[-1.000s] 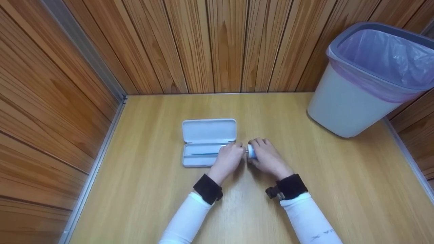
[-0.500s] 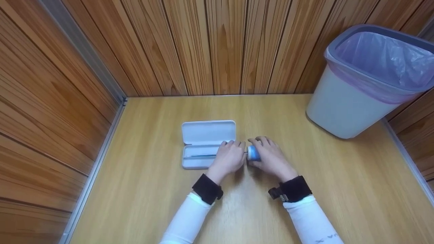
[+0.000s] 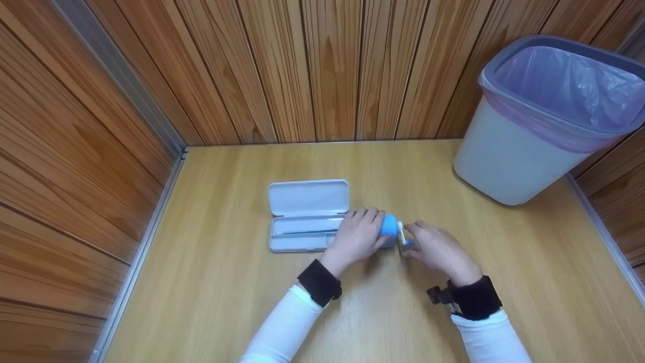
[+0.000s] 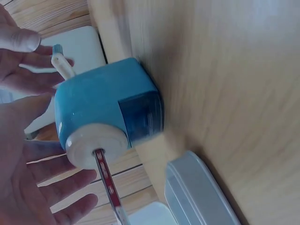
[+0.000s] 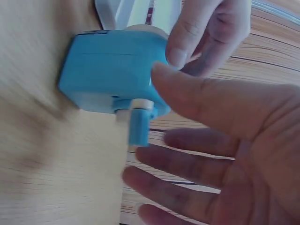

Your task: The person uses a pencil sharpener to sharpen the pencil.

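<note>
About midway between the side edges of the desk point(image 3: 373, 312) stands a blue sharpener point(image 3: 389, 225), a pencil point(image 4: 110, 185) running into its pale front ring. The left hand point(image 3: 357, 233) covers it, fingers spread; whether they grip, I cannot tell. The right hand point(image 3: 437, 246) gapes around the crank point(image 5: 139, 124). An opened case point(image 3: 308, 197) crowds the pencil side; a lined bin point(image 3: 521, 146) occupies the far right corner.

The case point(image 3: 297, 244) lies on the table point(image 3: 227, 297), lid point(image 3: 308, 198) to the rear. The sharpener point(image 3: 389, 226) stands right of it, pencil point(image 4: 108, 184) in its left end. The left hand point(image 3: 354, 234) is over that end; the right hand point(image 3: 441, 247) is beside the crank point(image 5: 139, 126), at the right end. The bin point(image 3: 524, 131) stands right rear.
</note>
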